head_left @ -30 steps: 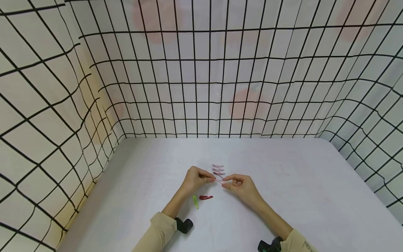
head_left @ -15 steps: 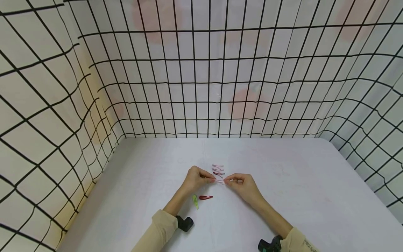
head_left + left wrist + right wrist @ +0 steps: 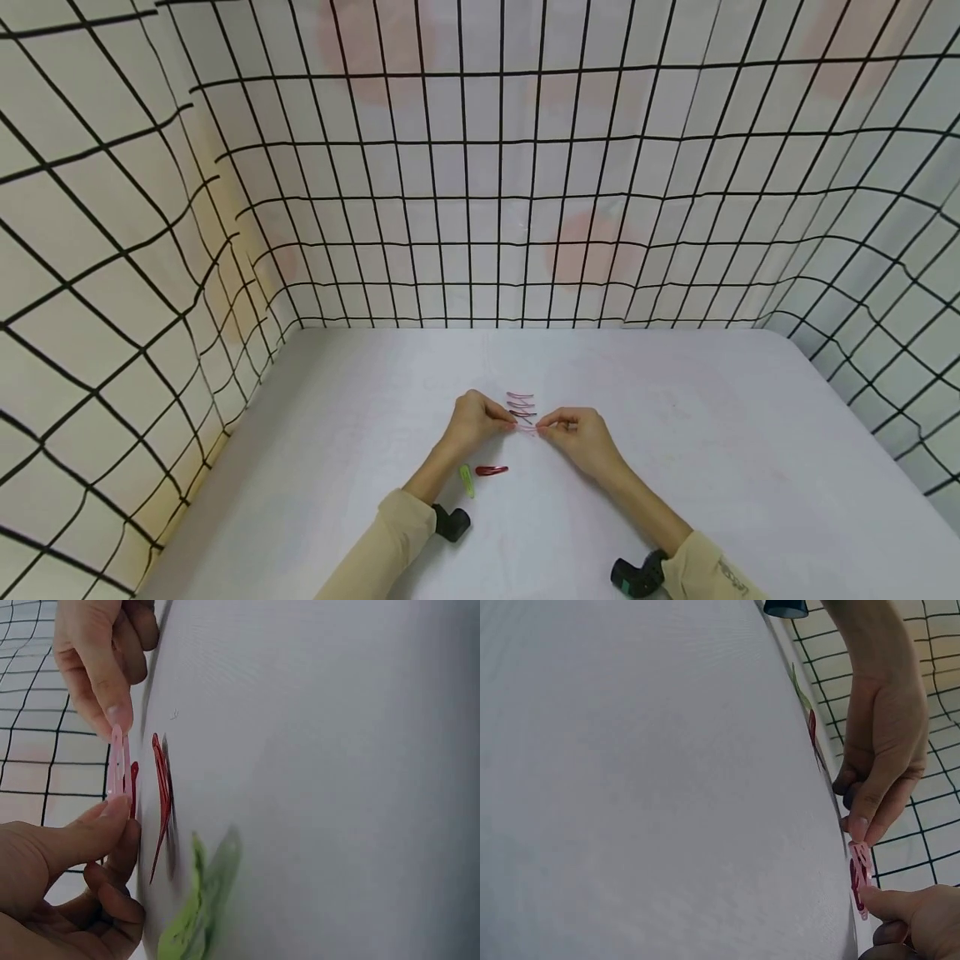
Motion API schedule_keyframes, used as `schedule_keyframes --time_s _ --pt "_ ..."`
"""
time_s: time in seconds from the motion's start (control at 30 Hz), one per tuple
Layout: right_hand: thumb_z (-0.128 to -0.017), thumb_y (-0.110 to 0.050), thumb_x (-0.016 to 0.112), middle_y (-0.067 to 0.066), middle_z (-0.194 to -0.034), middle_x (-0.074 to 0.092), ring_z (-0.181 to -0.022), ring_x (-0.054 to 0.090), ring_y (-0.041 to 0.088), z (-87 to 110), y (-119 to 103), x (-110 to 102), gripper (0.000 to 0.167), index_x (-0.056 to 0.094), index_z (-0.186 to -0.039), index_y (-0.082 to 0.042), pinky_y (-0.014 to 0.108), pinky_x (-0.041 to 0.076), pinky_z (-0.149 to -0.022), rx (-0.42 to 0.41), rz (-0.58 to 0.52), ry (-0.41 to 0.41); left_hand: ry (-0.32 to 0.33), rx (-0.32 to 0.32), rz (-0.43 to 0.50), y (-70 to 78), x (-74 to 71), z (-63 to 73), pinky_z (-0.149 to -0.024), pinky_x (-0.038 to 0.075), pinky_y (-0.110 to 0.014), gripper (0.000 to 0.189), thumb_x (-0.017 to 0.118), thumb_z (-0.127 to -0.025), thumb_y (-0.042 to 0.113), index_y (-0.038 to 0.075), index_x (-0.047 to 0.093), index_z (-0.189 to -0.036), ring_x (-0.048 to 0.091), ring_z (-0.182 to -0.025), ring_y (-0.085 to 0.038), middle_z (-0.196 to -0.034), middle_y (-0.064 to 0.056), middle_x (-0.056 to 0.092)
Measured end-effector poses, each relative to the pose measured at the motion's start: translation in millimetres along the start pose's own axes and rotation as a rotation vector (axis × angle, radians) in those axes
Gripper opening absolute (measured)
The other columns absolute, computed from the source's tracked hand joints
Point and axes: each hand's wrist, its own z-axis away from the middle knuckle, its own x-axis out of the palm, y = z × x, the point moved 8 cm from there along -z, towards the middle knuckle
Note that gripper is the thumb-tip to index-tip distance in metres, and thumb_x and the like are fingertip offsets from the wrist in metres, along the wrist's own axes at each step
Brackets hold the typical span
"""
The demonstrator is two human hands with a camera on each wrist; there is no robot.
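A pink snap hair clip [image 3: 115,766] is stretched between my two hands, one end in each. My left hand [image 3: 471,423] pinches its left end between thumb and forefinger. At the other end, the thumb and forefinger of my right hand [image 3: 579,435] pinch it. Just beyond the fingers, a column of clips lies on the table: a pink hair clip [image 3: 520,395] farthest, another pink clip [image 3: 521,406], then a dark red clip [image 3: 522,414]. Nearer my body, below the left hand, lie a red hair clip [image 3: 492,471] and a green hair clip [image 3: 467,481].
The white table [image 3: 720,467] spreads around the hands. Black wire mesh [image 3: 480,200] over pale sheeting rises at the back and both sides. Each wrist carries a black camera, the left one [image 3: 453,524] near the green clip.
The right thumb and forefinger, apart a second ago, have come together on the pink clip's end. Both hands have shifted slightly away from the body, the left also a little rightward.
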Motion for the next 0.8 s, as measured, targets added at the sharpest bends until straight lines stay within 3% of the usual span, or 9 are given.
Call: schedule_keyframes --time_s 0.33,0.8 --pt "-0.089 -0.012 0.081 -0.006 -0.059 0.05 -0.055 0.041 0.003 -4.7 1.2 1.4 0.004 0.083 -0.09 -0.008 0.02 0.032 -0.054 0.046 0.037 0.016 0.026 -0.038 -0.07 1.3 -0.7 -4.2 -0.076 0.053 -0.023 0.005 0.087 -0.079 0.002 0.005 0.084 -0.081 0.073 -0.093 -0.016 -0.086 -0.01 0.081" --pt "-0.088 -0.011 0.082 -0.004 -0.06 0.051 -0.056 0.042 0.003 -7.7 5.2 1.0 0.004 0.083 -0.09 -0.008 0.021 0.033 -0.056 0.082 0.031 0.029 0.038 -0.049 -0.042 0.7 -1.2 -7.9 -0.073 0.052 -0.02 0.005 0.087 -0.079 0.0 0.003 0.083 -0.081 0.071 -0.092 -0.015 -0.088 -0.013 0.081"
